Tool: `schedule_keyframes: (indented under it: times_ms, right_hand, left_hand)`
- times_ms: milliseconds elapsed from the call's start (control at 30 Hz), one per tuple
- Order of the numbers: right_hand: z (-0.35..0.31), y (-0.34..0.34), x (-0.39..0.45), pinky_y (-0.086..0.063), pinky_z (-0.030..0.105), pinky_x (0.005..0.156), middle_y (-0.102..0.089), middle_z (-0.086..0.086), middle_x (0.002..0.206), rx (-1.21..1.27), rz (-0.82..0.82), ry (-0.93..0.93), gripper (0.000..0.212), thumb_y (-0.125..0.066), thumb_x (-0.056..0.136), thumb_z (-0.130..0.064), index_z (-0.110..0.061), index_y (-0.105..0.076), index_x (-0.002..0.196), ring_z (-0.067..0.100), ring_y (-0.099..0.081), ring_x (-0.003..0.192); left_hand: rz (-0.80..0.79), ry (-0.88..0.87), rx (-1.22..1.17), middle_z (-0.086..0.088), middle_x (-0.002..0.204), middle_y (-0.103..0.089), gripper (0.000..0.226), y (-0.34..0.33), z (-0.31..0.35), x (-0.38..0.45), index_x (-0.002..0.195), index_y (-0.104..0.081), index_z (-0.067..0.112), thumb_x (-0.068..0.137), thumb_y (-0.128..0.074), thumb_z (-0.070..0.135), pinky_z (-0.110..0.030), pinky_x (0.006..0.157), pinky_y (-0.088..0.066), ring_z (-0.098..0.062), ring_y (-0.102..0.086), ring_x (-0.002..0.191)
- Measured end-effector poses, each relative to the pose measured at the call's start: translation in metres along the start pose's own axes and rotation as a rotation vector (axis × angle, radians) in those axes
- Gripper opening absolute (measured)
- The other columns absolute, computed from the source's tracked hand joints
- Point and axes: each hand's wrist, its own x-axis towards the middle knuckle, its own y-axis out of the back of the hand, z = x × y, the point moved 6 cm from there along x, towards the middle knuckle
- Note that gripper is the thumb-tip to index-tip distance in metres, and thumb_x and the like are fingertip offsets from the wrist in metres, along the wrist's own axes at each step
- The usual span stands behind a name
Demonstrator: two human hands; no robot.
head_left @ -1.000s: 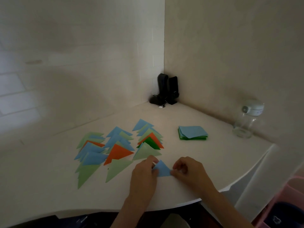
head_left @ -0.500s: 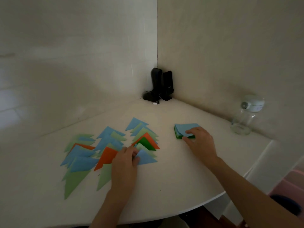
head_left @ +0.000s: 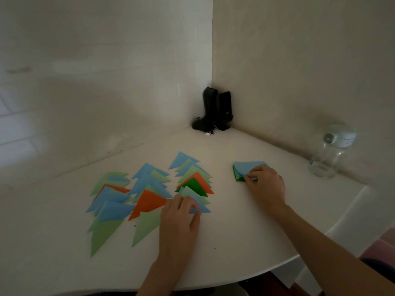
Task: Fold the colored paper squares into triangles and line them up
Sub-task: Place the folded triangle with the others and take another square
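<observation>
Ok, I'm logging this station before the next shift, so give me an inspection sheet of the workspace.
Surface: white corner table, in dim light.
Job's things: folded triangles in three overlapping rows; stack of paper squares, blue on top.
Clutter: clear bottle by the right wall.
Hands: left hand pinches a blue triangle at the right row's near end; right hand pinches the stack's near corner.
Cables: thin cord by the black devices.
Surroundings: bare walls.

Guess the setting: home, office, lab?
Likely a home corner desk: white rounded tabletop set into a wall corner, small black speakers at the back, a clear water bottle on the right.
</observation>
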Motion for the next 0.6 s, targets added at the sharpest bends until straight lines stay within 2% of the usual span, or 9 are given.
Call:
schedule_keyframes:
  times_ms: [100,233,333,433,500,600]
  right_hand:
    - [0.002,0.010,0.000,-0.042,0.036,0.081,-0.065,-0.004,0.098,-0.008,0.042,-0.013,0.014,-0.065,0.084,-0.030,-0.020,-0.074,0.085,0.020,-0.055,0.093]
    - [0.002,0.030,-0.006,-0.046,0.038,0.076,-0.065,-0.004,0.093,0.034,0.103,-0.015,0.012,-0.070,0.080,-0.032,-0.020,-0.073,0.081,0.019,-0.057,0.087]
    - [-0.009,0.052,-0.022,-0.050,0.042,0.069,-0.065,-0.003,0.087,0.099,0.212,0.096,0.008,-0.074,0.078,-0.026,-0.019,-0.071,0.076,0.019,-0.059,0.080]
    - [-0.028,0.069,-0.051,-0.050,0.037,0.066,-0.064,-0.003,0.083,0.134,0.278,0.227,0.009,-0.076,0.075,-0.022,-0.019,-0.069,0.074,0.017,-0.060,0.079]
    - [-0.037,0.069,-0.074,-0.049,0.034,0.066,-0.064,-0.004,0.081,0.135,0.247,0.272,0.011,-0.077,0.074,-0.021,-0.020,-0.066,0.072,0.016,-0.059,0.077]
    - [-0.046,0.052,-0.102,-0.048,0.033,0.067,-0.062,-0.009,0.079,0.137,0.128,0.320,0.012,-0.073,0.075,-0.026,-0.025,-0.063,0.070,0.014,-0.058,0.075]
  left_hand:
    - [-0.054,0.001,-0.012,0.012,0.080,-0.045,0.028,-0.005,0.003,-0.005,0.083,-0.054,0.023,0.071,-0.073,0.006,-0.021,0.067,-0.033,-0.008,-0.040,0.075]
    - [-0.102,0.017,-0.045,0.014,0.079,-0.046,0.026,-0.009,0.006,-0.013,0.082,-0.052,0.027,0.074,-0.071,0.012,-0.020,0.063,-0.038,-0.006,-0.042,0.075]
    - [-0.128,0.033,-0.077,0.015,0.081,-0.049,0.024,-0.010,0.009,-0.019,0.083,-0.052,0.029,0.076,-0.070,0.014,-0.016,0.064,-0.038,-0.004,-0.045,0.076]
    - [-0.153,0.033,-0.095,0.015,0.085,-0.051,0.023,-0.011,0.013,-0.024,0.085,-0.052,0.030,0.078,-0.069,0.017,-0.016,0.067,-0.039,-0.004,-0.047,0.079]
    - [-0.165,0.028,-0.103,0.015,0.088,-0.052,0.023,-0.012,0.014,-0.027,0.087,-0.051,0.031,0.078,-0.068,0.017,-0.018,0.071,-0.040,-0.005,-0.047,0.081]
    - [-0.185,0.009,-0.155,0.015,0.096,-0.050,0.027,-0.015,0.017,-0.030,0.096,-0.053,0.030,0.079,-0.067,0.016,-0.009,0.075,-0.036,-0.003,-0.048,0.086]
